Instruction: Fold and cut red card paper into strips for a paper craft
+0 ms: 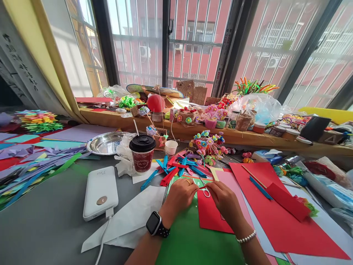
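Observation:
My left hand (179,192), with a ring and a black watch on the wrist, pinches one end of a small folded red paper strip (202,187). The other end is pinched by my right hand (224,198), which has a silver bead bracelet. Just below the strip shows the white handle loop of a pair of scissors (206,193), partly hidden by my fingers. Under both hands lie a sheet of red paper (212,219) and a green mat (182,239). Beyond them sits a loose pile of folded blue and red paper strips (182,166).
A lidded cup with a straw (142,156), a white power bank (100,193) and a steel bowl (104,144) stand left. Large red paper (289,221) lies right. Behind are a small paper cup (171,148), crocheted flowers (208,143) and a crowded window ledge (132,119).

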Demonstrator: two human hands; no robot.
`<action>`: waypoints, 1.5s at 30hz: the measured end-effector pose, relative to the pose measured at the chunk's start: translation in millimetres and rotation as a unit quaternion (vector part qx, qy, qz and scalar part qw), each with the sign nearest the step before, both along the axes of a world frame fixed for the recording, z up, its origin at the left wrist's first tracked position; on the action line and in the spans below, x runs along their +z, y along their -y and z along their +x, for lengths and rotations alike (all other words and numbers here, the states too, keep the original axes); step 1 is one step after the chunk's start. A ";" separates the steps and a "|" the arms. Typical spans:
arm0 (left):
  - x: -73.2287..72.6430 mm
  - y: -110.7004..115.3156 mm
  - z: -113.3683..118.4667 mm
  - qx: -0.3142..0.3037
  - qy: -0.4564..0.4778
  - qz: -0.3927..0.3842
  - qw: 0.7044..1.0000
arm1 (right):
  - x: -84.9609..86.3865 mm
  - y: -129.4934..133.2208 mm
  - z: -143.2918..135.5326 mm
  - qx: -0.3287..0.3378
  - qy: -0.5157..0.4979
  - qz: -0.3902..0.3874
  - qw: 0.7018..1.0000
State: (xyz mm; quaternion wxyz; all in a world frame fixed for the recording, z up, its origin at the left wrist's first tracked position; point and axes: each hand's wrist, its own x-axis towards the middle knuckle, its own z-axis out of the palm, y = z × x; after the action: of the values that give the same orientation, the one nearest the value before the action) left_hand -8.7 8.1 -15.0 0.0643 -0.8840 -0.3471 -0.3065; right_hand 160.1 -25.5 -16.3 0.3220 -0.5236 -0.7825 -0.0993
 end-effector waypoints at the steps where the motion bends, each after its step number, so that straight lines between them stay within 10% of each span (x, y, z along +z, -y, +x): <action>1: -0.2 0.4 0.6 -0.001 0.001 -0.001 1.000 | 0.3 0.0 -0.6 -0.004 -0.001 0.004 1.000; 24: 1.7 3.1 -0.3 -0.016 -0.014 -0.028 0.999 | -1.6 1.6 -10.8 0.011 -0.037 -0.057 0.998; 35: 16.0 -13.3 -33.7 0.126 0.069 0.017 0.989 | -3.5 -4.8 16.3 -0.067 -0.044 -0.021 0.997; 45: 0.8 -0.5 0.8 -0.021 0.006 -0.015 1.000 | 0.3 3.2 -12.3 0.049 -0.042 -0.049 0.997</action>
State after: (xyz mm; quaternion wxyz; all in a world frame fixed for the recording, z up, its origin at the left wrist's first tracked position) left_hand -7.9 8.7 -14.2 0.0428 -0.8901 -0.3334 -0.3078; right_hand 147.9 -28.7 -16.0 0.3329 -0.5033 -0.7971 -0.0235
